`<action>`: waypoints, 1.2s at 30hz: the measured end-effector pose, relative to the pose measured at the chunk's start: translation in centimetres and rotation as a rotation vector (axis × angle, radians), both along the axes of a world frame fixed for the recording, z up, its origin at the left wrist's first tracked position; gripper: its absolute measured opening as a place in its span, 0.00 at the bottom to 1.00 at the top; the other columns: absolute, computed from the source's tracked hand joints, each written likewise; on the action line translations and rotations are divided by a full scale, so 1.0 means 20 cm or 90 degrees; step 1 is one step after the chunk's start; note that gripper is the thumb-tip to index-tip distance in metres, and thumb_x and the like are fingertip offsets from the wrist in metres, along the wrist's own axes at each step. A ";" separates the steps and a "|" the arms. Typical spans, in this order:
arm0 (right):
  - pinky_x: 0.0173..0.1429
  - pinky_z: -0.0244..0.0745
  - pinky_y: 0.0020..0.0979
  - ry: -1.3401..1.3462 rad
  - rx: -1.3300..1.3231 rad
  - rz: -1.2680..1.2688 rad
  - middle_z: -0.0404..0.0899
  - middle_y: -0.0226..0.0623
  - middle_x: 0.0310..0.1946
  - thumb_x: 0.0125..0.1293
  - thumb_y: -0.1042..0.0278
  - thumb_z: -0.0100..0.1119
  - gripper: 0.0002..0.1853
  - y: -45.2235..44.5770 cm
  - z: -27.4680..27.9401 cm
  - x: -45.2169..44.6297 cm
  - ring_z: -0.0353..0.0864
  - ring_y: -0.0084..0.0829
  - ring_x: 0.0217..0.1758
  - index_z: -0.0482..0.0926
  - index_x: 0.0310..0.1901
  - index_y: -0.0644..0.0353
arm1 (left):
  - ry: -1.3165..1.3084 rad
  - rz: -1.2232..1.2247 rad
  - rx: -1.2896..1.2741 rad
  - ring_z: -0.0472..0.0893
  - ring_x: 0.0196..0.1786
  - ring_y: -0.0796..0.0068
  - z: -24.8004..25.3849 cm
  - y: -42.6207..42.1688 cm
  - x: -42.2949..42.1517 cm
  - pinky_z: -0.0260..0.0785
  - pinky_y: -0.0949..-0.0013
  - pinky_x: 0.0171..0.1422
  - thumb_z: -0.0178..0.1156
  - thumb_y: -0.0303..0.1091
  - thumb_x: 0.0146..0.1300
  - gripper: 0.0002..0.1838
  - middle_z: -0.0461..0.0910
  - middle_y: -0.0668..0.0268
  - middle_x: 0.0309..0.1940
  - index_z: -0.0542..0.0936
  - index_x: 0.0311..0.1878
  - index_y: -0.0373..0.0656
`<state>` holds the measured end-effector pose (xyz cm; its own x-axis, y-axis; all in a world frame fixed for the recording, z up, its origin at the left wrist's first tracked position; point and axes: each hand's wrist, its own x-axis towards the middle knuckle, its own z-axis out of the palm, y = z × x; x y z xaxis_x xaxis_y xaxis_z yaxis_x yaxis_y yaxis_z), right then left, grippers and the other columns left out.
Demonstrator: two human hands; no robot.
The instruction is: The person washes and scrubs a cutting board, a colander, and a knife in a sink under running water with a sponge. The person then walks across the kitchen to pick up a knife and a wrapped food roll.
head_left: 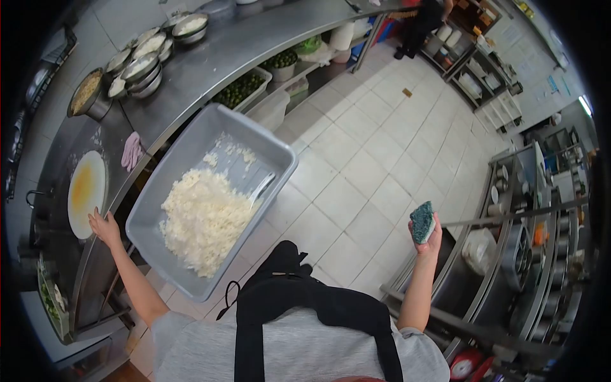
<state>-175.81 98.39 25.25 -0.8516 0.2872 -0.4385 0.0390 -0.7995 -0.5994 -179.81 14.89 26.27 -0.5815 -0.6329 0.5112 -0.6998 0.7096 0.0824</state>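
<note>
My left hand [105, 228] is at the near edge of a round white cutting board [95, 167], its fingers closed on the rim. A yellow-orange stain covers the board's middle, and it lies on the steel counter at the left. Held out to the right, my right hand [431, 240] is wrapped round a dark green scouring sponge [422, 222]. Between my arms, a big grey plastic tub [145, 213] holds a heap of cooked white rice [207, 216]. A light-coloured scoop or spoon [262, 186] rests in the rice.
Steel bowls [143, 69] with white contents, a pot [97, 102] and a pink cloth [132, 151] are on the steel counter [254, 48]. Green produce [240, 91] fills a crate underneath. Steel shelving [474, 286] lines the right. A person [421, 28] stands far back on the tiled floor [344, 191].
</note>
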 end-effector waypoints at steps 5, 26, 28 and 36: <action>0.35 0.79 0.39 0.025 -0.029 0.078 0.80 0.36 0.35 0.62 0.55 0.50 0.14 0.22 -0.14 -0.54 0.81 0.36 0.36 0.76 0.41 0.56 | 0.127 -0.049 -0.011 0.63 0.62 0.52 0.04 0.35 -0.43 0.55 0.57 0.64 0.57 0.35 0.56 0.23 0.64 0.52 0.59 0.71 0.56 0.42; 0.47 0.68 0.38 -0.275 1.158 0.471 0.76 0.51 0.30 0.41 0.67 0.64 0.27 1.66 -1.22 -1.02 0.75 0.46 0.39 0.74 0.48 0.62 | -0.035 -0.663 0.379 0.76 0.48 0.62 0.04 3.46 -3.81 0.65 0.55 0.52 0.58 0.42 0.51 0.15 0.79 0.61 0.41 0.80 0.41 0.47; 0.49 0.67 0.39 -0.410 1.034 0.573 0.76 0.51 0.30 0.41 0.65 0.65 0.27 1.77 -1.26 -1.26 0.74 0.48 0.42 0.74 0.47 0.61 | -0.077 -0.661 0.367 0.76 0.48 0.62 -0.03 3.64 -4.03 0.65 0.54 0.52 0.58 0.43 0.52 0.16 0.79 0.60 0.41 0.79 0.42 0.47; 0.46 0.72 0.38 -0.503 0.750 0.422 0.77 0.56 0.40 0.47 0.55 0.63 0.28 2.32 -1.65 -3.14 0.77 0.46 0.43 0.75 0.42 0.74 | -0.100 -0.564 0.375 0.77 0.48 0.57 -0.06 4.09 -5.06 0.66 0.54 0.52 0.58 0.43 0.54 0.15 0.79 0.57 0.39 0.79 0.39 0.44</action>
